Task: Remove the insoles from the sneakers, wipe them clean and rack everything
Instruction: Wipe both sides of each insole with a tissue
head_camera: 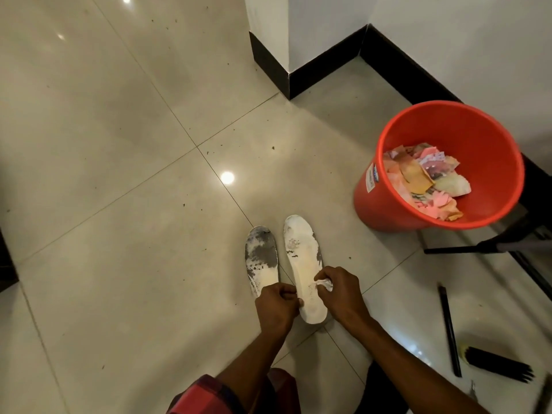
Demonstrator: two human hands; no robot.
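Note:
Two white insoles lie side by side on the tiled floor. The left insole (261,256) is heavily worn, with grey patches across its front. The right insole (303,261) is cleaner and cream-white, with faint lettering near the heel. My left hand (276,306) pinches the right insole's left edge near the heel. A small crumpled white wipe (325,283) is held in my right hand (340,294) against that insole's right edge. No sneakers are in view.
An orange bucket (388,210) with paper scraps stands to the right by the wall. A black brush (498,364) and a thin black stick (449,330) lie at lower right. Dark frame legs (466,249) reach in from the right. A wall corner with black skirting (288,76) stands beyond.

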